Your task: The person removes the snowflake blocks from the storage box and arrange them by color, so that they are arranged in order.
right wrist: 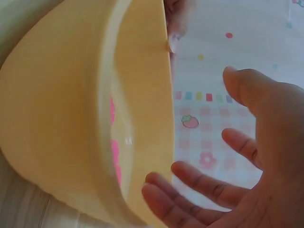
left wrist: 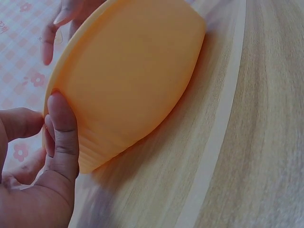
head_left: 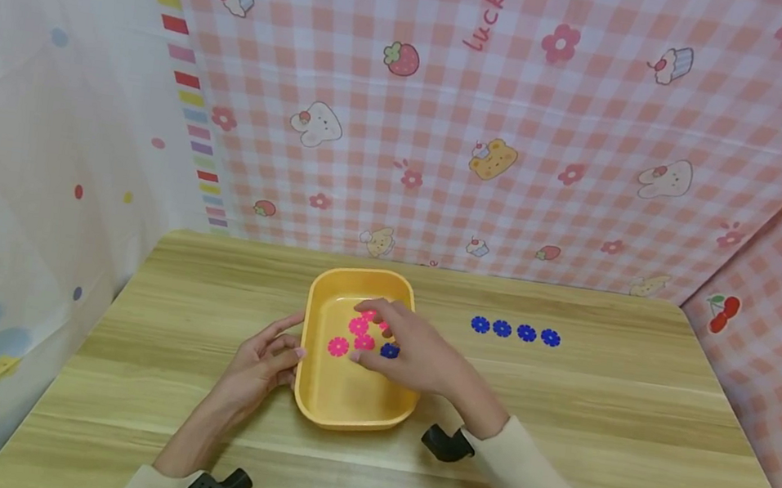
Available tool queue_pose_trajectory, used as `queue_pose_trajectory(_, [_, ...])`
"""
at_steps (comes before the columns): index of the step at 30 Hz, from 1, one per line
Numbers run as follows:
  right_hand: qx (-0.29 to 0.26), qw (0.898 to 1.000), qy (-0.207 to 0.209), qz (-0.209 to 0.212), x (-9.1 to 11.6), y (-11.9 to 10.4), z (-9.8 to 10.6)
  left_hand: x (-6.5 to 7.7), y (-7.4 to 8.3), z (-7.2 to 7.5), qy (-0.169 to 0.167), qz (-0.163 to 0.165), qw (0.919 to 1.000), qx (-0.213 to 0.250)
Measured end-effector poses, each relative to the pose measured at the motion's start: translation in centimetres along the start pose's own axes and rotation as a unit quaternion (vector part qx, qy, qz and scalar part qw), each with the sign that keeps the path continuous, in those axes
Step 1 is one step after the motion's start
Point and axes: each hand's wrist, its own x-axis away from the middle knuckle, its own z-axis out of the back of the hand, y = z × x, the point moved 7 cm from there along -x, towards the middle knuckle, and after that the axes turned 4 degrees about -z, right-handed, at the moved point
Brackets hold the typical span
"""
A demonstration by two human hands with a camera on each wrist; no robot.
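A yellow plastic box (head_left: pixel 352 423) stands on the table with several pink flower-shaped discs (head_left: pixel 338 346) and a dark blue flower-shaped disc (head_left: pixel 389 350) inside. At its left side my left hand (head_left: pixel 260 363) holds the wall near the rim, and the left wrist view shows thumb and fingers against it. Above the box's right half is my right hand (head_left: pixel 403 345), its fingers spread and bent a little. Nothing lies between those fingers (right wrist: pixel 204 183) in the right wrist view. The hand hides part of the discs.
Several blue flower-shaped discs (head_left: pixel 526 333) lie in a row on the wooden table (head_left: pixel 596 436), right of the box. A pink checked cloth (head_left: pixel 452 120) hangs behind the table, with more printed cloth on both sides. Black devices (head_left: pixel 448 444) sit at both wrists.
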Motion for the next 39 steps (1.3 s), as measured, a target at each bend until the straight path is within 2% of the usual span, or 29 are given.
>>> queue_pose_trajectory(12, [0.046, 0.996, -0.018, -0.071, -1.5, 0.2, -2.1, 0.0, 0.0, 0.0, -0.002, 0.002, 1.0000, -0.001])
queue_pose_trajectory(17, [0.048, 0.993, -0.022, -0.107, -2.2, 0.2, -3.0, 0.0, -0.1, 0.1, 0.002, 0.002, 1.0000, 0.000])
queue_pose_trajectory(20, [0.043, 0.992, -0.016, -0.114, -2.2, 0.1, -3.2, 0.0, -0.1, 0.0, 0.002, 0.002, 1.0000, 0.000])
queue_pose_trajectory(25, [0.016, 0.995, -0.016, -0.096, -2.1, 0.0, -3.4, -0.1, 0.0, 0.0, -0.005, -0.004, 1.0000, 0.000])
queue_pose_trajectory(31, [-0.023, 0.995, -0.040, -0.084, -2.2, 0.5, -4.2, -0.1, 0.2, 0.0, -0.002, -0.003, 1.0000, 0.002])
queue_pose_trajectory(39, [-0.054, 0.998, -0.034, -0.022, -2.9, 0.4, -5.7, 0.0, 0.1, 0.0, -0.005, -0.004, 1.0000, 0.004])
